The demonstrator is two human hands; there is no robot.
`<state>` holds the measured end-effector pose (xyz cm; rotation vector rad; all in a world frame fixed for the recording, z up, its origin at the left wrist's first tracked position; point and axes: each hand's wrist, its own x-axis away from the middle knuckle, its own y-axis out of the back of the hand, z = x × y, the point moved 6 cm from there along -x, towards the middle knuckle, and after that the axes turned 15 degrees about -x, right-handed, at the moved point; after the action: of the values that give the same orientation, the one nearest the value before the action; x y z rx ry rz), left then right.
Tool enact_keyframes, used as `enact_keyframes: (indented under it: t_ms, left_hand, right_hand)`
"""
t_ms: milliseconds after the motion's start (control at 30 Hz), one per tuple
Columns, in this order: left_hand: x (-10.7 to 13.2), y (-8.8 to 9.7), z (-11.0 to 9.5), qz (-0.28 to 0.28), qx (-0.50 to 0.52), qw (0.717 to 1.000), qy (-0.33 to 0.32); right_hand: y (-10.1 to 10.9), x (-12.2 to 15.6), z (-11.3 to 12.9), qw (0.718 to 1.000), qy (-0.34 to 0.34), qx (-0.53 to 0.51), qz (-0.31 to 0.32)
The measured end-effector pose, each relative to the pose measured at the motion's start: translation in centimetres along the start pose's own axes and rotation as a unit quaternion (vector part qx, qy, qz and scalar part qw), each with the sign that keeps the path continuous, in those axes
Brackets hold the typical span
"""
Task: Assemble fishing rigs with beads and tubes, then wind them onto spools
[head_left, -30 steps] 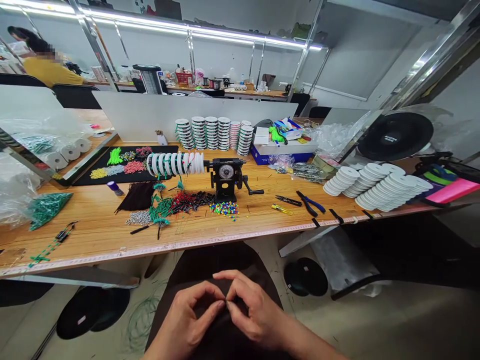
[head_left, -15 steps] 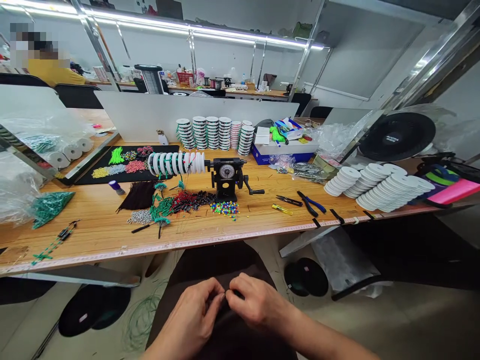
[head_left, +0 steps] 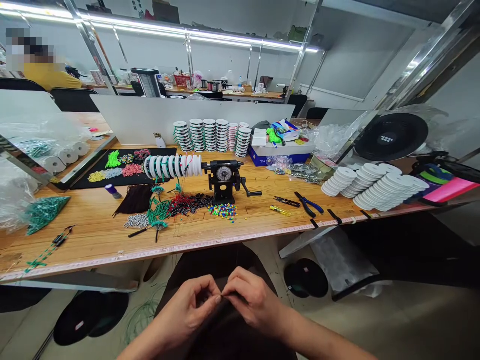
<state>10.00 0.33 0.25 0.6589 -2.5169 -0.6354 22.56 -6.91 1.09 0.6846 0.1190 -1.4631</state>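
Note:
Above my lap, in front of the table's near edge, my left hand [head_left: 193, 302] pinches thumb against forefinger. My right hand [head_left: 252, 296] pinches too, its fingertips meeting those of the left. Whatever lies between the fingertips is too small or thin to make out. Beyond them on the table stands a black hand-crank winder [head_left: 224, 181] with a row of white spools [head_left: 173, 166] on its shaft. In front of it are colourful beads [head_left: 222, 212], black and red small parts [head_left: 189, 204] and green tubes [head_left: 158, 211].
Pliers [head_left: 309, 204], a black pen-like tool [head_left: 287, 201] and a yellow tool [head_left: 280, 211] lie right of the winder. White spool stacks [head_left: 378, 186] stand at right, wound spools [head_left: 208, 135] behind. A black mat [head_left: 86, 181] is at left. A person in yellow [head_left: 45, 75] sits far left.
My hands stay together at the fingertips; the right hand's fingers have straightened and risen slightly, and the left wrist has shifted left. The whole view has moved a little.

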Motion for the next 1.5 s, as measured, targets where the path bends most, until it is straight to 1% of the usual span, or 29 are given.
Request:
enact_keyframes:
  t_ms: [67,133,233,267,333,400,433,467,533,600,633,667,733,800,867,933,1000,1067,1133,1167,1200,1267,1333,1400,1500]
  left_hand:
    - [-0.2,0.2,-0.3,0.02,0.046,0.999,-0.005]
    - [-0.3,0.2,-0.4,0.044,0.089,0.995,-0.003]
    - [-0.5,0.4,-0.2,0.056,0.124,0.991,0.0]
    - [-0.6,0.4,0.0,0.062,0.136,0.989,0.0]
    - [-0.9,0.0,0.5,0.094,0.184,0.978,0.009]
    - [-1.2,-0.6,1.0,0.133,0.244,0.96,0.028]
    - [-1.3,-0.8,1.3,0.145,0.265,0.952,0.039]
    - [-1.4,-0.9,1.5,0.154,0.276,0.947,0.049]
    - [-1.4,-0.9,1.5,0.168,0.274,0.946,0.053]
    - [-1.1,-0.3,1.0,0.178,0.253,0.95,0.038]
    - [-1.0,0.1,0.6,0.178,0.24,0.954,0.03]
    - [-0.8,0.5,0.3,0.17,0.228,0.958,0.025]
    - [-0.7,1.5,0.0,0.135,0.211,0.968,0.035]
    - [-0.8,2.4,0.2,0.08,0.206,0.974,0.053]
    - [-1.0,3.1,0.8,0.022,0.208,0.976,0.059]
    - [-1.1,3.6,1.6,-0.022,0.212,0.976,0.044]
    - [-1.1,3.9,2.4,-0.055,0.215,0.975,0.016]
    - [-1.0,4.3,3.1,-0.079,0.219,0.972,0.001]
    - [-0.9,4.7,3.7,-0.094,0.224,0.97,0.005]
    - [-0.8,4.8,3.8,-0.098,0.226,0.969,0.01]
    - [-0.8,4.9,3.9,-0.098,0.229,0.968,0.016]
    - [-0.7,4.9,3.9,-0.097,0.238,0.966,0.025]
    - [-0.7,4.9,4.0,-0.096,0.253,0.962,0.034]
    - [-0.8,4.6,4.2,-0.097,0.269,0.958,0.036]
    - [-1.2,3.7,4.8,-0.102,0.291,0.951,0.029]
  right_hand:
    - [0.2,-0.2,0.4,0.999,0.038,0.033,0.011]
    - [0.2,-0.4,0.8,0.994,0.071,0.073,0.038]
    - [0.2,-0.7,1.0,0.987,0.104,0.097,0.069]
    - [0.2,-0.9,1.0,0.988,0.109,0.088,0.07]
    - [0.5,-1.3,0.9,0.991,0.106,0.053,0.057]
    - [0.8,-1.7,0.7,0.995,0.093,0.025,0.04]
    - [0.9,-1.9,0.6,0.995,0.093,0.024,0.039]
    - [0.8,-2.0,0.7,0.993,0.098,0.032,0.048]
    - [0.4,-2.3,0.8,0.988,0.108,0.062,0.089]
    - [0.1,-2.6,0.6,0.985,0.1,0.074,0.123]
    - [0.0,-2.8,0.5,0.986,0.092,0.068,0.124]
    - [-0.1,-3.0,0.3,0.988,0.085,0.054,0.116]
    - [-0.2,-3.6,-0.1,0.993,0.074,0.018,0.086]
    - [-0.6,-4.2,-0.6,0.995,0.066,-0.005,0.07]
    - [-1.0,-5.1,-0.9,0.996,0.06,-0.012,0.069]
    - [-1.1,-6.3,-1.1,0.995,0.048,-0.034,0.075]
    - [-0.6,-7.7,-1.4,0.994,0.022,-0.07,0.077]
    - [0.4,-9.5,-2.0,0.996,-0.006,-0.072,0.045]
    - [1.7,-11.4,-2.9,1.0,-0.016,0.001,-0.011]
    - [2.0,-12.5,-3.4,0.998,-0.011,0.063,-0.028]
    - [2.0,-13.5,-4.0,0.991,-0.003,0.134,-0.028]
    - [1.3,-15.5,-5.2,0.96,0.014,0.279,0.008]
    - [0.3,-17.0,-6.3,0.926,0.029,0.373,0.048]
    - [-0.3,-17.9,-6.9,0.911,0.042,0.403,0.071]
    - [-0.3,-17.7,-6.7,0.909,0.058,0.403,0.087]
